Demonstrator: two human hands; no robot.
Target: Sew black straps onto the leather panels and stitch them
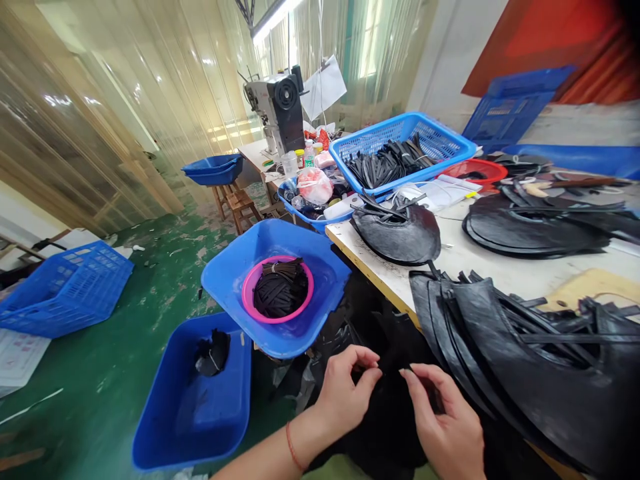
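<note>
My left hand [345, 387] is closed in a pinch, thumb against forefinger, over a dark area at my lap. Close by on its right, my right hand [445, 417] pinches in the same way, fingertips a short gap apart from the left ones. Whatever lies between the fingers is too dark or small to make out. Right of my hands, black leather-like curved pieces with straps [475, 333] lie stacked over the table edge. Beyond the left hand, a pink bowl [244, 303] of black strips [280, 290] sits in a blue tub [225, 267].
On the white table [450, 263] stand more black pieces [397, 233], a blue basket of strips [345, 147] and a red bowl [493, 172]. A deep blue bin [200, 413] is on the green floor at left. A sewing machine [285, 110] stands at the back.
</note>
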